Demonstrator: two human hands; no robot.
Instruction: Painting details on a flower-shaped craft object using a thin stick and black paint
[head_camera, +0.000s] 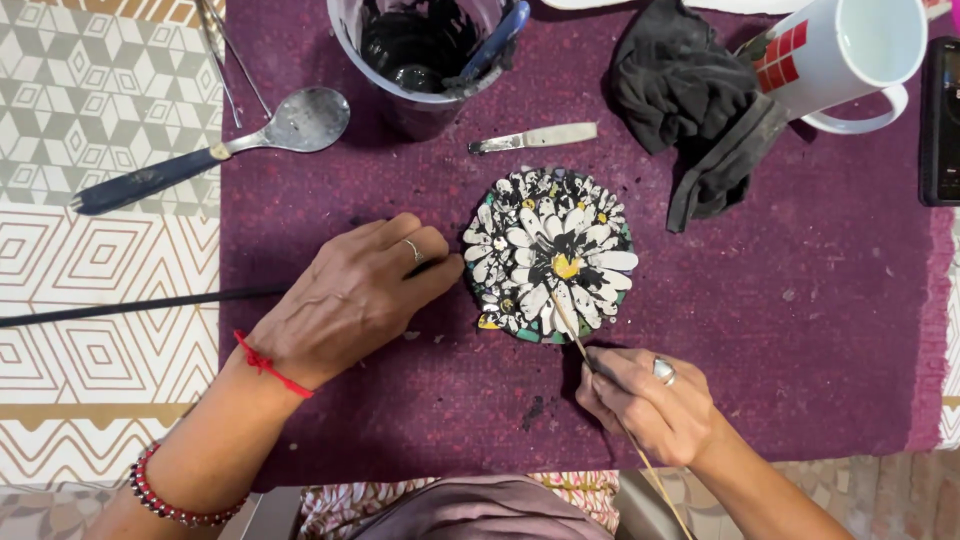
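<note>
Spoon (215, 150): far left, big metal bowl w/ dark blue handle, lies half on patterned cloth (90, 300), half on purple mat (800, 300). Thin metal tools just above it, near top edge.
Black rod (140, 305): long, thin, runs from left edge across patterned cloth & under the left hand.
Left hand (355, 300): palm down on mat, fingers loosely curled, ring on one finger, red string at wrist, beaded bracelet lower on forearm. Fingertips touch left rim of the mosaic disc; cannot tell whether it grips the rod beneath.
Cup (420, 60): top centre, clear plastic, black contents, blue-handled tool leaning inside.
Small knife (535, 137): flat on mat btwn cup and disc, apart from both.
Mosaic disc (550, 255): centre of mat, round, white daisy petals, yellow middle, black grout, green bits at rim. Lies flat.
Stick (600, 400): thin, pale, wooden; tip sits on disc's lower part just below yellow centre, rest slants down-right past the wrist.
Right hand (645, 400): just below disc, thumb & fingers pinching the stick, silver ring showing.
Black rag (690, 100): crumpled, upper right of disc, touching mug.
Mug (840, 55): white w/ red squares, tipped on its side, top right.
Dark phone-like slab (940, 120): at right edge.
</note>
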